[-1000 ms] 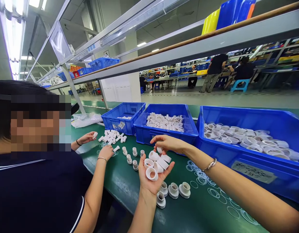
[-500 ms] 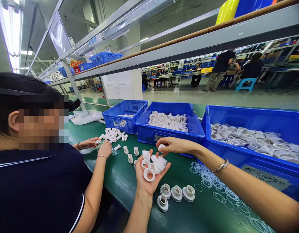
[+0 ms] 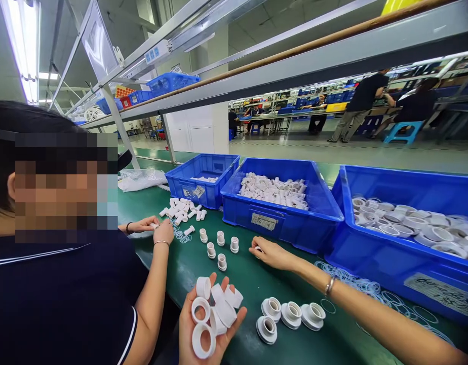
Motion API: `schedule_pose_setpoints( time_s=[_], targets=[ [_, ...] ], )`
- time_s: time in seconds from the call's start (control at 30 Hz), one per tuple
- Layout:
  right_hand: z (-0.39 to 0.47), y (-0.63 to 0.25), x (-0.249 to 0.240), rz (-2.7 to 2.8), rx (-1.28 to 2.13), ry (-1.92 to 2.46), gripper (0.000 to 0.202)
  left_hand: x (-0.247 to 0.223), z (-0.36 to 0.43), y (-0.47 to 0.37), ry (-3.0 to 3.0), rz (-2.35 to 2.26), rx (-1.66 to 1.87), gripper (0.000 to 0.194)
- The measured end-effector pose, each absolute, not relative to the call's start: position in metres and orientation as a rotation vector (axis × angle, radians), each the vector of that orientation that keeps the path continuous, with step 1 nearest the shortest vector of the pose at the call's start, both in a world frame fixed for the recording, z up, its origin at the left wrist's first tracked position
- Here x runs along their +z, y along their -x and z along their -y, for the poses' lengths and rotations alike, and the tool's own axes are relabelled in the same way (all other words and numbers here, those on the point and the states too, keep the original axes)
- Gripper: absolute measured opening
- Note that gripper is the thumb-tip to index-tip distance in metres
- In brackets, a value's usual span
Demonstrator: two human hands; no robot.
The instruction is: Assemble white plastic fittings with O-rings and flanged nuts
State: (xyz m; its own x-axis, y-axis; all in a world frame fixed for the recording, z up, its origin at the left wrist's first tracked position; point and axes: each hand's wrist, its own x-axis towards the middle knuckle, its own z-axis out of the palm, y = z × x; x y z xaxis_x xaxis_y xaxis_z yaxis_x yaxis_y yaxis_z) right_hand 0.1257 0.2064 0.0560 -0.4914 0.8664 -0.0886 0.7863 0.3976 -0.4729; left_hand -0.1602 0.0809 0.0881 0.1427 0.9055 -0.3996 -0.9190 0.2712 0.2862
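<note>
My left hand (image 3: 223,345), palm up at the front of the green table, cups several white plastic rings (image 3: 203,340), short and some threaded inside. Farther forward, my right hand (image 3: 270,252) is low over the tabletop, its fingers closed on a white plastic ring (image 3: 259,249) that is mostly hidden by them. Beyond my left hand several small white flanged fittings (image 3: 221,238) stand upright. Between my forearms are several wider white flanged fittings (image 3: 290,315), also upright.
Blue bins (image 3: 281,230) of white parts line the table's back. Thin clear rings (image 3: 393,299) lie under and beside my right forearm. At left a co-worker (image 3: 67,294) handles small parts near a pile of white tubes (image 3: 183,209). A shelf rail (image 3: 295,63) runs overhead.
My right hand has moved away from my left palm and down toward the tabletop, with a white ring in its fingers. My left hand with its rings has come lower and closer.
</note>
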Motion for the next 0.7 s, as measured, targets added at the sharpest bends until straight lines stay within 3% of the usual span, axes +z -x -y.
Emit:
schedule_pose_setpoints(
  time_s=[0.13,0.23,0.33,0.5,0.7],
  targets=[
    [-0.195,-0.140,0.051,2.530,0.510,1.465,0.027,0.115,-0.176,0.230,0.000,-0.529,1.444,0.043],
    [-0.191,-0.149,0.061,2.595,0.454,1.383,0.019,0.119,-0.203,0.272,-0.037,-0.528,1.448,0.034],
    [-0.196,-0.146,0.081,2.605,0.420,1.306,0.015,0.119,-0.197,0.305,-0.084,-0.550,1.376,0.041],
    [-0.217,-0.106,0.108,2.566,0.349,1.221,0.030,0.138,-0.193,0.331,-0.112,-0.534,1.244,0.057],
    [-0.223,-0.059,0.088,2.800,0.282,1.244,0.027,0.126,-0.126,0.257,-0.133,-0.419,1.238,0.051]
  ],
)
